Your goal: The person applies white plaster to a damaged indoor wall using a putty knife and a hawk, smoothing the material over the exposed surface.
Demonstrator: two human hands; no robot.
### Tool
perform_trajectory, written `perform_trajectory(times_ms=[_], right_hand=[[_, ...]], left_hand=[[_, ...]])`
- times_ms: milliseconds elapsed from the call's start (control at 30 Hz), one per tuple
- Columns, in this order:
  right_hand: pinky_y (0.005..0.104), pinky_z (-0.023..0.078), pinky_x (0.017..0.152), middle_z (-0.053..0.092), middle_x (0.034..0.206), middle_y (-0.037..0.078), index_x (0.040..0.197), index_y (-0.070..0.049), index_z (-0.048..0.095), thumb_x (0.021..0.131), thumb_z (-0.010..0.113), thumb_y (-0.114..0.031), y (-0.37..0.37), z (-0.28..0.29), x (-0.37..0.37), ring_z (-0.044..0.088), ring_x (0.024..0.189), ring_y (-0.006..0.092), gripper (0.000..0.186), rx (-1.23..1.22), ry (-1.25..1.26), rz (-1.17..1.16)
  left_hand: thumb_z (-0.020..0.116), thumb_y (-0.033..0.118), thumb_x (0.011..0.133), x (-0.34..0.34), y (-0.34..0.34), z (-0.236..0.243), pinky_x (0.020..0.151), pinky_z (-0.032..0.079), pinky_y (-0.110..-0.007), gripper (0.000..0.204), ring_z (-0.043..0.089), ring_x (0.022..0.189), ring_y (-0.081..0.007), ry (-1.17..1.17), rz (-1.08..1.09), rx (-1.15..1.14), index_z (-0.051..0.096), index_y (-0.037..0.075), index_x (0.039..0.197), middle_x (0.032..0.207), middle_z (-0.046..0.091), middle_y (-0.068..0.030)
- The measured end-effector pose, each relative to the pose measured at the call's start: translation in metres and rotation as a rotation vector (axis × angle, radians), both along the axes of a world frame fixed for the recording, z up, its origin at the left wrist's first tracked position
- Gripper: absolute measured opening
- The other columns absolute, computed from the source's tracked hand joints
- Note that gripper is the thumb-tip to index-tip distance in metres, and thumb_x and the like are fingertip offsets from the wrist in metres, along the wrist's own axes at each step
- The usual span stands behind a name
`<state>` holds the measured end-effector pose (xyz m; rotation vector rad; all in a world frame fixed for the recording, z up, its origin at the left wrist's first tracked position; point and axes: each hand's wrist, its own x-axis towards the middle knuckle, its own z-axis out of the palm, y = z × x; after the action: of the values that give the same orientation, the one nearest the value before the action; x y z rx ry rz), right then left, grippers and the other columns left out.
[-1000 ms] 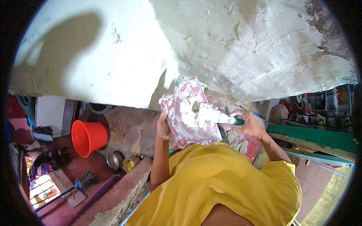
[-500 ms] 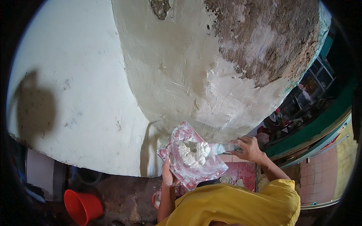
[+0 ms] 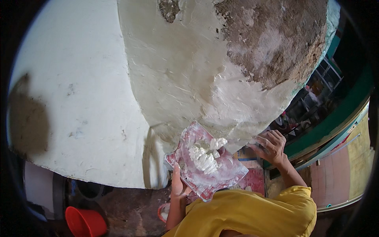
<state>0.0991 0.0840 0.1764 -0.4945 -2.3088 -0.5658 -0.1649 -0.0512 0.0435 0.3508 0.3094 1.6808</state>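
My left hand (image 3: 178, 182) grips the left edge of a square pinkish plastic hawk (image 3: 233, 173) smeared with white. A heap of white plaster (image 3: 205, 160) sits in the middle of it. To the right of the hawk, my right hand (image 3: 271, 147) is closed round the handle of a putty knife, now seen nearly edge-on and mostly hidden. A small lump of plaster (image 3: 218, 143) stands at the heap's upper right, toward the knife. Just beyond the hawk rises the wall (image 3: 169, 79), coated in damp-looking plaster.
Bare rough brown wall (image 3: 272, 43) shows at the upper right, with a small uncoated patch (image 3: 169, 10) at the top. Dry white wall (image 3: 79, 98) lies left. A red bucket (image 3: 85, 222) stands on the floor. Green-edged shelving (image 3: 331, 130) with clutter is at the right.
My right hand has moved right and slightly up, turning the putty knife so its broad blade no longer shows. The plaster heap has changed shape. The hawk has tilted a little.
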Motion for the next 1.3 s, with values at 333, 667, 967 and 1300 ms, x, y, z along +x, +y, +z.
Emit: perform_trajectory(times_ms=[333,667,967,1300], right_hand=[[0.03,0.049,0.071,0.065,0.086,0.013,0.099,0.0,0.061,0.071,0.077,-0.021,-0.017,-0.003,-0.016,0.063,0.075,0.0214,0.038,-0.886,0.31,0.011],[0.0312,0.05,0.064,0.065,0.088,0.016,0.1,0.002,0.06,0.074,0.073,-0.015,-0.006,0.006,0.011,0.066,0.073,0.0302,0.033,-0.63,0.117,0.169],[0.0301,0.05,0.064,0.067,0.085,0.011,0.093,0.0,0.065,0.077,0.061,-0.001,-0.016,0.077,0.1,0.064,0.07,0.0182,0.016,-0.368,0.293,-0.288],[0.0321,0.049,0.066,0.067,0.082,0.011,0.093,-0.001,0.068,0.083,0.066,-0.019,0.021,0.125,0.156,0.062,0.069,0.0186,0.02,-0.418,0.179,-0.489]], left_hand=[[0.036,0.039,0.096,-0.004,-0.002,-0.007,0.097,0.04,-0.047,0.054,0.048,0.116,-0.0303,0.01,0.022,-0.028,0.031,0.002,0.135,0.13,0.045,-0.0145],[0.037,0.043,0.095,-0.001,-0.001,0.002,0.097,0.04,-0.047,0.057,0.048,0.117,-0.0308,0.068,-0.019,-0.016,0.031,0.004,0.136,0.131,0.045,-0.0149],[0.036,0.047,0.095,0.033,0.004,0.027,0.098,0.04,-0.046,0.061,0.048,0.117,-0.0305,0.089,-0.226,-0.088,0.03,0.003,0.137,0.132,0.044,-0.0159],[0.037,0.043,0.096,0.074,0.021,0.051,0.097,0.04,-0.044,0.057,0.049,0.116,-0.0279,0.101,-0.44,-0.121,0.032,0.003,0.135,0.129,0.046,-0.0155]])
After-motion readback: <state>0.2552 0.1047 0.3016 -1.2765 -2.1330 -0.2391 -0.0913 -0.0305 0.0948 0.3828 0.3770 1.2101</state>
